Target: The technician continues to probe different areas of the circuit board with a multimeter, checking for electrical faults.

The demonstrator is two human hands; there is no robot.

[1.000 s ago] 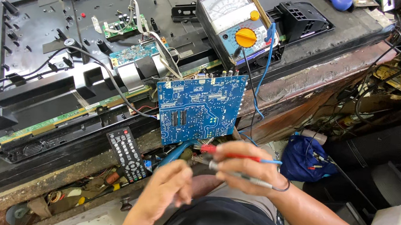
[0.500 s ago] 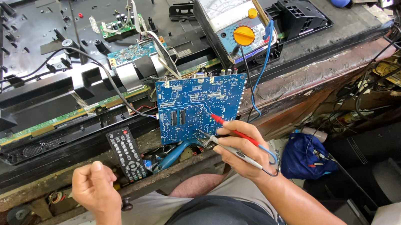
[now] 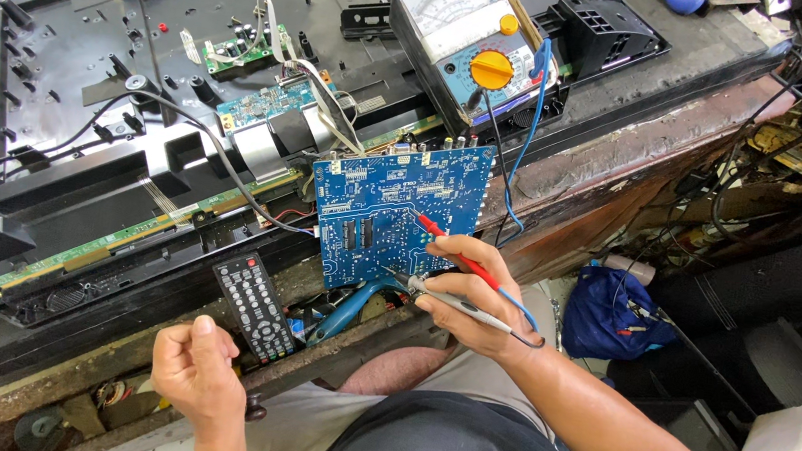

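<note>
Cluttered workbench [image 3: 631, 151]; right hand [image 3: 473, 299] grips two probes [image 3: 447, 261] on blue board [image 3: 397, 215]; left hand [image 3: 198, 374] fisted, empty.

left hand [image 3: 196, 370]: lower left of frame, loosely curled into a fist, thumb up top, holding nothing
right hand [image 3: 473, 299]: centre frame, fingers pinched tight, forearm running off to lower right

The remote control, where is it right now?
In the head view, the black remote control lies on the bench edge, left of the blue circuit board, just above the left hand.
</note>
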